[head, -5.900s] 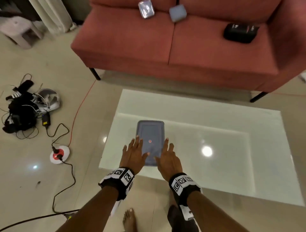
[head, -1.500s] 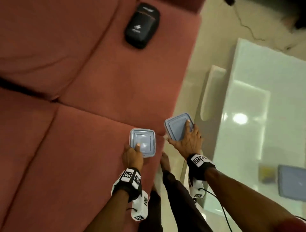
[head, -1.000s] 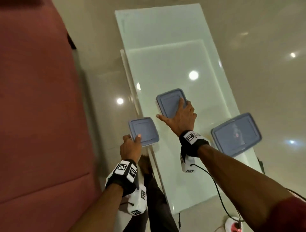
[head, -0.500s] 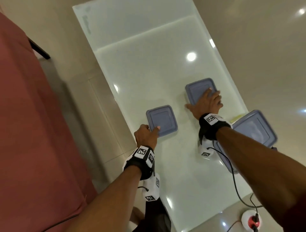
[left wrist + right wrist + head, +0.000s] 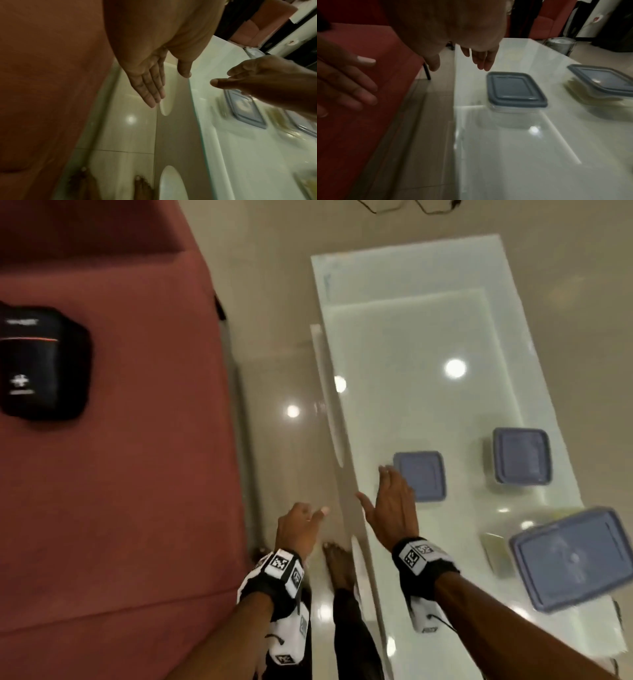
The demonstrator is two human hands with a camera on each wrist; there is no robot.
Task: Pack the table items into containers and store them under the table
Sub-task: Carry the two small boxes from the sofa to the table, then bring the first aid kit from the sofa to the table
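Note:
Two small clear containers with blue lids stand on the glass table: one just right of my right hand, the other farther right. A larger blue-lidded container with something yellow under it sits at the near right. My right hand hovers over the table's edge, fingers straight and empty, beside the nearer small container. My left hand hangs over the floor between sofa and table; its fingers are straight and hold nothing.
A red sofa fills the left, with a black zipped pouch on its seat. A narrow strip of tiled floor runs between sofa and table. My bare foot stands there. Cables lie on the floor at the top.
Both hands have let go of the two small containers, which now stand on the table. The hands have drawn back toward the table's sofa-side edge.

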